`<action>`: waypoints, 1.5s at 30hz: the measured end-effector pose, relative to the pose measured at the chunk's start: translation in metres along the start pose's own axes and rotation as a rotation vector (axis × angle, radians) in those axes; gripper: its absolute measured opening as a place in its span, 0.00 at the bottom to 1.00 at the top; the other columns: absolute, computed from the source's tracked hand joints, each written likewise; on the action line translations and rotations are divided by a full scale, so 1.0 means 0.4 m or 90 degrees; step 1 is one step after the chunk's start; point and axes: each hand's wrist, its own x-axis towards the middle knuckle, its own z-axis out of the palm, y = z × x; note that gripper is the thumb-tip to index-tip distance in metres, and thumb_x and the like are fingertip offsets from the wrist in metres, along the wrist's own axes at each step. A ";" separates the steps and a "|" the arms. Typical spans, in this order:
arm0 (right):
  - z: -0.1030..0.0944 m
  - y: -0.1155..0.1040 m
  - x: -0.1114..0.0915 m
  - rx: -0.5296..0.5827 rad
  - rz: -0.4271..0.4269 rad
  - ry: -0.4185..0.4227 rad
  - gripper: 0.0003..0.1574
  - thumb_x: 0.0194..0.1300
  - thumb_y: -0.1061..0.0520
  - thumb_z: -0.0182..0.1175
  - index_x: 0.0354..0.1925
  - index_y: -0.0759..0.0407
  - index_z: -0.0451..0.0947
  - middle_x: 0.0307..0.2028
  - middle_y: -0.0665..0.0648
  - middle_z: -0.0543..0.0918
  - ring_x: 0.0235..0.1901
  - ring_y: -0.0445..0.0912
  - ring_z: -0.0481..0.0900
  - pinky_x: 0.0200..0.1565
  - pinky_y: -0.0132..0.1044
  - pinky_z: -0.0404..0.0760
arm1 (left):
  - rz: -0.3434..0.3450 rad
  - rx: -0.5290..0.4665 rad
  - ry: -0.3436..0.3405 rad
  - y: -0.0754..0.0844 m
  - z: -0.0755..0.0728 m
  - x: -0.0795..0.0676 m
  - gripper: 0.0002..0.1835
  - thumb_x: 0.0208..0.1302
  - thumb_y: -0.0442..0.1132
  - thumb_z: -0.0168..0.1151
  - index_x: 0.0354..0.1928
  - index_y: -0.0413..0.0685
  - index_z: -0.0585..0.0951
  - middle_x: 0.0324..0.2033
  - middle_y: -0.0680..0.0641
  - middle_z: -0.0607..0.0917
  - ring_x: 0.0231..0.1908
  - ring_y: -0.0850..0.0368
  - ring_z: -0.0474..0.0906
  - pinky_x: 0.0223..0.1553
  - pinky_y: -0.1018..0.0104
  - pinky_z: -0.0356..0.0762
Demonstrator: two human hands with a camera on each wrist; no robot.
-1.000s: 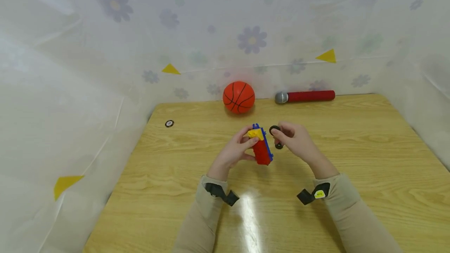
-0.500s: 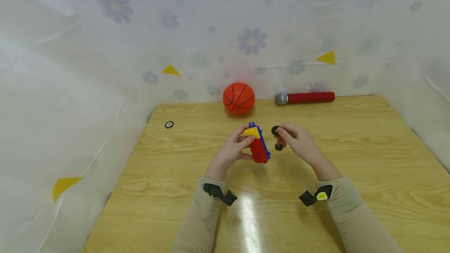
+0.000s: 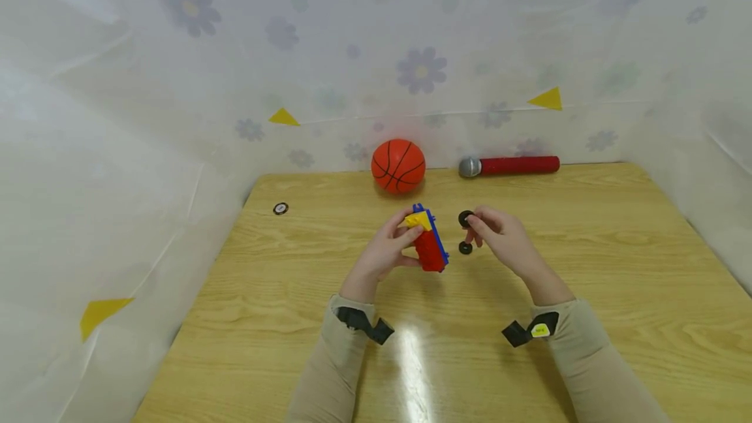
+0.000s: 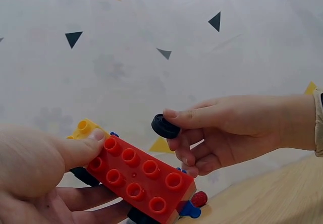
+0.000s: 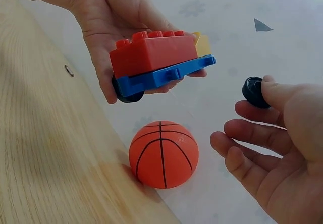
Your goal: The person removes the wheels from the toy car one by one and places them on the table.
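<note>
My left hand (image 3: 383,254) grips a toy car built of blocks, with a red studded block (image 4: 135,173) and a yellow block (image 3: 419,219) on a blue base (image 5: 166,75). A black wheel (image 5: 130,94) sits on the side of the base near the left fingers, while bare blue pegs show on the side facing my right hand. My right hand (image 3: 499,237) pinches a loose black wheel (image 4: 165,127) between thumb and index finger, its other fingers loosely bent. A gap separates this wheel from the car. Just below the right fingertips in the head view is a second loose wheel (image 3: 465,248).
An orange toy basketball (image 3: 398,166) stands at the back of the wooden table (image 3: 264,318). To its right lies a red toy microphone (image 3: 511,166) with a grey head. A small black-and-white disc (image 3: 281,209) lies at the back left.
The car has moved slightly left in my left hand. My right hand has shifted a little right with its wheel, widening the gap; the second wheel stays about where it was.
</note>
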 end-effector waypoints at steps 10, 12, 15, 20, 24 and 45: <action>-0.005 0.015 -0.008 0.009 0.019 0.005 0.12 0.76 0.54 0.53 0.37 0.60 0.77 0.24 0.46 0.80 0.25 0.43 0.76 0.31 0.34 0.69 | -0.003 -0.001 0.002 -0.001 -0.001 -0.003 0.28 0.77 0.40 0.49 0.75 0.55 0.59 0.64 0.35 0.73 0.63 0.39 0.73 0.44 0.47 0.85; -0.007 0.028 -0.006 0.008 0.021 0.010 0.11 0.75 0.54 0.54 0.38 0.59 0.77 0.25 0.48 0.81 0.25 0.46 0.77 0.31 0.33 0.69 | -0.004 -0.001 0.004 -0.001 -0.001 -0.003 0.28 0.77 0.40 0.49 0.75 0.56 0.59 0.65 0.35 0.73 0.63 0.40 0.73 0.44 0.47 0.85; -0.010 0.030 -0.006 0.005 0.020 0.018 0.10 0.74 0.55 0.55 0.37 0.61 0.76 0.25 0.50 0.82 0.25 0.45 0.78 0.31 0.33 0.70 | -0.006 0.000 0.003 -0.002 -0.003 -0.003 0.28 0.77 0.40 0.49 0.76 0.55 0.58 0.65 0.35 0.73 0.63 0.39 0.73 0.45 0.46 0.84; -0.021 -0.001 -0.013 -0.007 0.028 0.024 0.11 0.74 0.58 0.56 0.36 0.65 0.74 0.24 0.54 0.83 0.24 0.40 0.77 0.31 0.32 0.71 | -0.007 0.002 -0.002 -0.001 -0.008 -0.003 0.28 0.77 0.40 0.49 0.76 0.55 0.58 0.66 0.34 0.72 0.64 0.38 0.71 0.47 0.43 0.83; -0.026 0.032 -0.010 -0.013 0.042 0.028 0.11 0.73 0.56 0.57 0.37 0.65 0.75 0.27 0.61 0.85 0.24 0.44 0.78 0.29 0.33 0.71 | -0.002 0.005 -0.006 0.004 -0.012 -0.004 0.29 0.77 0.40 0.49 0.76 0.55 0.58 0.66 0.33 0.71 0.64 0.37 0.71 0.47 0.43 0.84; -0.060 0.156 -0.020 -0.047 0.098 0.033 0.16 0.70 0.50 0.62 0.39 0.63 0.76 0.33 0.64 0.86 0.29 0.47 0.82 0.31 0.35 0.78 | -0.008 0.017 0.020 0.005 -0.026 -0.010 0.28 0.77 0.41 0.51 0.75 0.57 0.60 0.65 0.36 0.73 0.63 0.40 0.73 0.47 0.45 0.84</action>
